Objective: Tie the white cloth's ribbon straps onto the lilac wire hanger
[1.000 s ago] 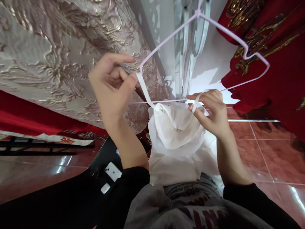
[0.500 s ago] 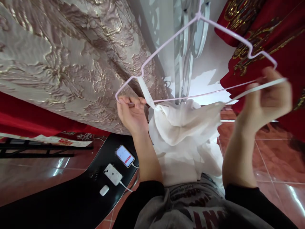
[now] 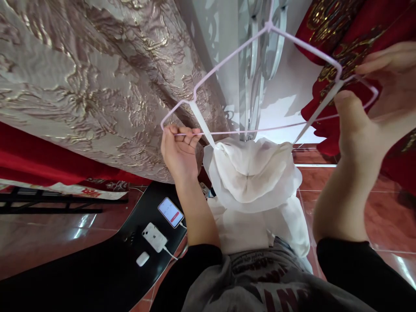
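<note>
Left hand (image 3: 180, 149) fingers clench the hanger (image 3: 227, 65); right hand (image 3: 370, 108) fingers pinch the strap (image 3: 316, 113).

Bright, even daylight; you get no dim corners. Strongest light falls on the pale wall (image 3: 286, 104) behind the hanger (image 3: 269, 78), near blown out, with soft lattice shadows across it. Glare streaks on the glossy red floor tiles (image 3: 383, 225) and on the metallic threads of the brocade curtain (image 3: 81, 86). Your right hand (image 3: 373, 99) is close to the lens, motion-blurred and soft. Wide-angle bending stretches the edges; the centre white cloth (image 3: 253, 177) reads sharp.
</note>
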`<action>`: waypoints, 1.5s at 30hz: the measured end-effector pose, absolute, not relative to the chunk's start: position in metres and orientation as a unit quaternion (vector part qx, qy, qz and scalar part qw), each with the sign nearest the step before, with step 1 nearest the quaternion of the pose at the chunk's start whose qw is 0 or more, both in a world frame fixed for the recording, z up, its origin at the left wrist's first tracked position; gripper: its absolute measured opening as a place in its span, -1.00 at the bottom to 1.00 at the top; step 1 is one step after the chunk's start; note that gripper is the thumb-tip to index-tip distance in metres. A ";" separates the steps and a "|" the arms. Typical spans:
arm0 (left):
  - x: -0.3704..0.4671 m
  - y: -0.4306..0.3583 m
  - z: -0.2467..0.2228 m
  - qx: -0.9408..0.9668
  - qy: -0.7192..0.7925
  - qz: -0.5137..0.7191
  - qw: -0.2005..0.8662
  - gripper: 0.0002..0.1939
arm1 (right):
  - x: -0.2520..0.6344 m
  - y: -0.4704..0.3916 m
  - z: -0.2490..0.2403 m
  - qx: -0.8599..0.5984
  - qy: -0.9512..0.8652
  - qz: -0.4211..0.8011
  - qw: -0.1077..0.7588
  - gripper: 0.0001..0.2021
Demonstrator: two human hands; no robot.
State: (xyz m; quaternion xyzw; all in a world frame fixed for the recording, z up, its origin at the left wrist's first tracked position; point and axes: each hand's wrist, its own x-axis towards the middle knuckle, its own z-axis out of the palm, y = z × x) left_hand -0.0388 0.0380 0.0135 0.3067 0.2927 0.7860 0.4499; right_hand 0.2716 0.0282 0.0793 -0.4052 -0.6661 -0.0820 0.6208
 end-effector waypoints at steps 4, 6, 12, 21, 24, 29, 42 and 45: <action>-0.027 0.035 -0.006 0.322 0.314 0.755 0.477 -0.72 | 0.246 0.032 0.063 -0.367 -0.700 -0.066 0.609 -0.82; -0.020 0.034 -0.014 0.347 0.340 0.727 0.486 -0.67 | 0.234 0.041 0.051 -0.380 -0.758 0.018 0.530 -0.78; -0.008 0.011 -0.003 0.486 0.425 0.642 0.414 -0.85 | 0.218 0.054 0.018 -0.457 -0.783 0.057 0.419 -0.75; -0.033 -0.009 0.065 0.403 0.305 0.753 0.421 -0.69 | 0.226 0.023 0.020 -0.428 -0.784 0.049 0.448 -0.77; -0.046 0.006 0.043 0.293 0.340 0.819 0.357 -0.64 | 0.228 0.020 0.018 -0.420 -0.787 0.036 0.450 -0.75; -0.034 0.015 0.007 0.253 0.394 0.796 0.385 -0.72 | 0.218 0.015 0.013 -0.383 -0.804 0.015 0.455 -0.65; 0.003 0.012 0.014 0.350 0.283 0.781 0.434 -0.70 | 0.243 0.012 0.045 -0.481 -0.546 0.153 0.669 -0.71; 0.002 0.013 0.013 0.355 0.286 0.779 0.430 -0.69 | 0.241 0.009 0.064 -0.469 -0.526 0.219 0.675 -0.86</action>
